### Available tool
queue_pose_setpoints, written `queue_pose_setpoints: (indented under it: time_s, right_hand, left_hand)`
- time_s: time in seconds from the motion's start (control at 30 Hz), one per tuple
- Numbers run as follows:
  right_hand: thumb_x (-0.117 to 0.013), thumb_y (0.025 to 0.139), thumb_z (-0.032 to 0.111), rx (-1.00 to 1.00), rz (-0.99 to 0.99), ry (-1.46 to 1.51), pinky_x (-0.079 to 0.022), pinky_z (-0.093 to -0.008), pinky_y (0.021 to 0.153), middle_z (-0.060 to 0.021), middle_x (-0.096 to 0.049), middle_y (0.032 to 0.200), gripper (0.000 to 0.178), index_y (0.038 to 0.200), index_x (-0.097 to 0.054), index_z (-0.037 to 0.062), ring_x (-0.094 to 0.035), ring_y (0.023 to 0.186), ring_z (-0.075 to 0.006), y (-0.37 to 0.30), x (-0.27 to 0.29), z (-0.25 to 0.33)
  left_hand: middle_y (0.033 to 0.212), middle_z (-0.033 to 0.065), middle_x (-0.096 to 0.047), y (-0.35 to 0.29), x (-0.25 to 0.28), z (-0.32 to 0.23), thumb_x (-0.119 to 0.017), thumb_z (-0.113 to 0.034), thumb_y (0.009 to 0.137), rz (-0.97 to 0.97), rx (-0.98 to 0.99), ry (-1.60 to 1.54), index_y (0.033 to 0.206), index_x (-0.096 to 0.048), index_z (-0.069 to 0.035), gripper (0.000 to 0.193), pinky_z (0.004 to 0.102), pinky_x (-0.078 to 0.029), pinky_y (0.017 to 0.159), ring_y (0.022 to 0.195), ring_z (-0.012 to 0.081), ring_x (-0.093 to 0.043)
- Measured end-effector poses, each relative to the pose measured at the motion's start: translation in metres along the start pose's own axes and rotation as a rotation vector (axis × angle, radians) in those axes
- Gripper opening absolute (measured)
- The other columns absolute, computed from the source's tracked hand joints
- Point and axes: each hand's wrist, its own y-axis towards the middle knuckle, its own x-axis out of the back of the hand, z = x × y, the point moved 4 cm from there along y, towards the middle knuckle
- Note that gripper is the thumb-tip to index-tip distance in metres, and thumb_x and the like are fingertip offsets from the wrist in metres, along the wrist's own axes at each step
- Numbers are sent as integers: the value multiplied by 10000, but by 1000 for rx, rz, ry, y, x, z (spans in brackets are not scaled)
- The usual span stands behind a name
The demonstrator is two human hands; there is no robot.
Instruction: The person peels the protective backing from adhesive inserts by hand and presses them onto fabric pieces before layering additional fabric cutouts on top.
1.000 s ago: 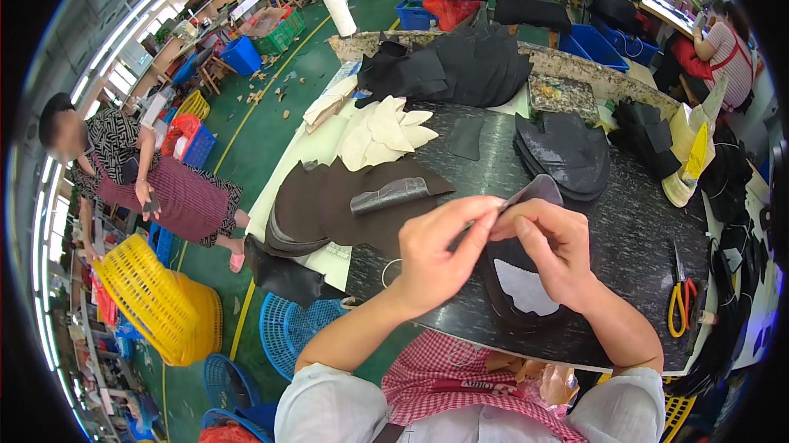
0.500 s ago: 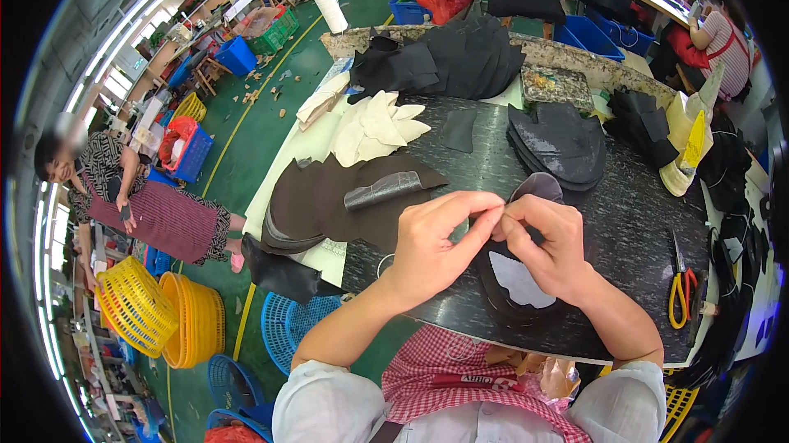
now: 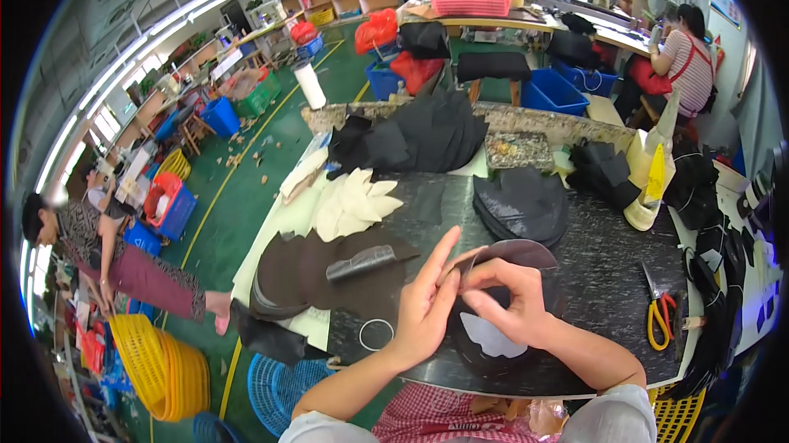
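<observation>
dark brown and leather-like, the thin curved piece (image 3: 523,254) is held up just right of the centre of the frame, over a dark stack (image 3: 493,366) with a pale grey patch (image 3: 493,339) on it. the right hand (image 3: 516,311) pinches its edge, thumb and forefinger bowed into a loop; the left hand (image 3: 426,309) has its fingers long and close together, pointing up the frame, with the thumb near the same edge, though i cannot tell whether it grips or only steadies. the piece looks light, and its free part spreads to the right without much droop, so i judge it pliable but with some body of its own. its face has a faint sheen and may slide a little under dry fingertips; it seems unlikely to break, but a hard fold could leave a crease. the best hold is probably a shallow pinch at the rim, both hands near each other, leaving the broad part free. on the black streaked desk (image 3: 612,279), brown pieces (image 3: 296,270) lie left of the hands, cream pieces (image 3: 353,203) above those, a greyish black stack (image 3: 522,206) above the held piece, and scissors (image 3: 660,320) near the right edge.
</observation>
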Motion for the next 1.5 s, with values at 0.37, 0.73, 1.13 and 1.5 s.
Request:
queue_pose_setpoints:
  time_s: [0.37, 0.73, 1.13, 1.5]
  right_hand:
    - [-664, 786, 31, 53, -9, -201, -441, -252, 503, -56, -577, 648, 133, 693, -572, 5, -545, 551, -110, 8, 21, 7]
    - [-508, 936, 77, -239, -419, 546, -442, -234, 738, -7, -541, 941, 146, 1070, -480, 25, -523, 826, -72, -5, 6, -22]
    - [-542, 904, 183, -83, 257, -624, -489, -355, 721, -109, -607, 911, 225, 1063, -619, 42, -590, 791, -242, -99, 98, 18]
    - [-709, 754, 47, -219, 126, -171, -457, -279, 732, -91, -563, 1022, 277, 1000, -586, 25, -563, 833, -157, -55, 45, 26]
  left_hand:
    - [1084, 111, -647, 30, 5, 1, -514, -102, 917, 146, 252, -191, 1266, -521, 6, 365, 267, -436, 904, 998, 131, -599]
    - [647, 90, -610, 37, -30, -22, -675, -12, 798, -254, -668, 582, 889, -653, 10, 97, 267, -443, 481, 490, 146, -566]
    - [785, 46, -651, 29, 33, -32, -529, -183, 944, 42, 405, -217, 1019, -654, 0, 234, 197, -471, 594, 645, 59, -578]
    - [891, 62, -682, 29, 5, -45, -505, -137, 954, 383, 60, 235, 1063, -660, -3, 232, 227, -480, 705, 786, 77, -610]
